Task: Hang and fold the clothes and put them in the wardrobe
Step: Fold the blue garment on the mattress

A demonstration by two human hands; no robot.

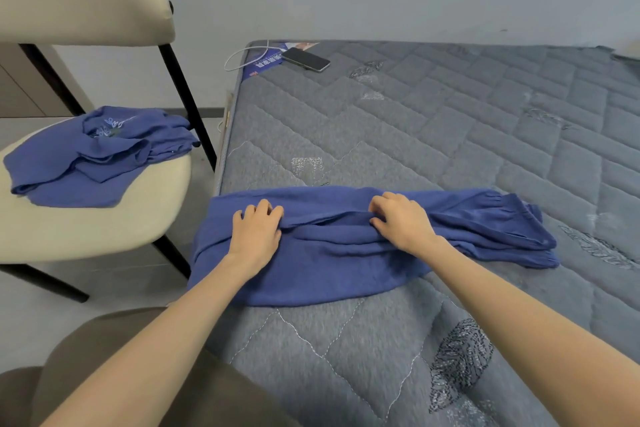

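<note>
Head view: curled fingers of the left hand and of the right hand each pinch a fold along one blue garment, which lies stretched across the near edge of the mattress. A second blue garment lies crumpled on the one chair to the left. One phone and one white cable rest at the mattress's far corner.

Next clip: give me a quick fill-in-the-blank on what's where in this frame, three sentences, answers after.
1. The left hand and right hand grip a blue garment spread on the ____.
2. A second blue garment lies crumpled on the seat of the ____.
3. The dark phone lies next to a white ____.
Missing words: mattress; chair; cable.
</note>
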